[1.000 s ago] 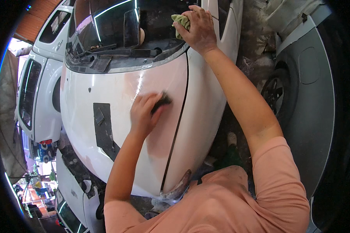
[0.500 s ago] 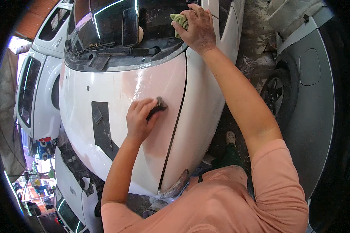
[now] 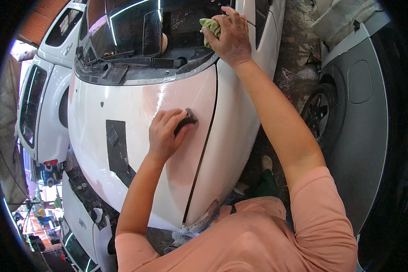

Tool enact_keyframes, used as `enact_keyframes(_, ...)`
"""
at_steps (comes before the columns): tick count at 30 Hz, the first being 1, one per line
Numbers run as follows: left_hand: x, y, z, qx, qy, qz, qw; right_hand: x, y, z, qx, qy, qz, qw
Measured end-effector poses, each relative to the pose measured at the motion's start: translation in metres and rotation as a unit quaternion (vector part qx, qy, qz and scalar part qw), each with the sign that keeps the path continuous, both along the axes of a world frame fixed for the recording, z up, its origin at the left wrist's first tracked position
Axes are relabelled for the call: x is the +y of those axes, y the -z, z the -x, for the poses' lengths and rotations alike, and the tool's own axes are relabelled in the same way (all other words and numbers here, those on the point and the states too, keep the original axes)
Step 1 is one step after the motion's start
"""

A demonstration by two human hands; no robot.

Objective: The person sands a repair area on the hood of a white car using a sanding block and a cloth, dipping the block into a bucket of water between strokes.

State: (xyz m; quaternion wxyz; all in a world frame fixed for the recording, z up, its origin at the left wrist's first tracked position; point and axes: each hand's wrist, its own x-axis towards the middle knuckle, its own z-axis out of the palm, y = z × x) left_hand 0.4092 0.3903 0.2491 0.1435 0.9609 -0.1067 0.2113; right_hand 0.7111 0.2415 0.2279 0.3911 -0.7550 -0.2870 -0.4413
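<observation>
A white car's hood (image 3: pixel 90 140) carries pale pink patches, a wet sheen and a dark rectangular sheet (image 3: pixel 116 145) lying on it. My left hand (image 3: pixel 165 133) grips a small dark block (image 3: pixel 188 119), pressed on the pink area left of the black panel gap. My right hand (image 3: pixel 233 38) reaches up to the right edge of the windshield (image 3: pixel 122 27), its fingers closed round a crumpled pale green cloth (image 3: pixel 209 28). Wipers (image 3: pixel 163 61) lie along the glass base.
A white vehicle (image 3: pixel 50 109) and a white panel (image 3: pixel 84 213) are at the left. A grey car (image 3: pixel 353 136) with a dark wheel (image 3: pixel 319 111) flanks me on the right, across a narrow dirty floor (image 3: pixel 294 63). My shoe (image 3: pixel 266 163) shows below.
My left hand and the dark block went down the hood, then back up a little. My right hand stays at the windshield edge with the cloth.
</observation>
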Motion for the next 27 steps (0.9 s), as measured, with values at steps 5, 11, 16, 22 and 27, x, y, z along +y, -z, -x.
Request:
enact_keyframes(5,-0.020,-0.029,-0.114,-0.037,-0.043,-0.043,0.997,0.013,-0.007,0.014,-0.010,-0.038,-0.029,0.999)
enact_keyframes(11,-0.009,0.002,-0.045,-0.053,-0.043,-0.027,0.997,-0.006,-0.002,0.000,-0.018,-0.024,-0.036,0.999)
enact_keyframes(16,-0.014,-0.022,-0.095,-0.041,-0.043,-0.024,0.998,0.012,-0.009,0.010,-0.010,-0.041,-0.035,0.998)
enact_keyframes(22,-0.003,-0.001,-0.052,-0.044,-0.040,-0.017,0.998,-0.002,-0.002,0.001,0.004,-0.014,-0.005,1.000)
enact_keyframes(27,0.000,-0.007,-0.044,-0.042,-0.047,-0.015,0.998,0.003,-0.005,0.006,0.003,-0.011,-0.002,1.000)
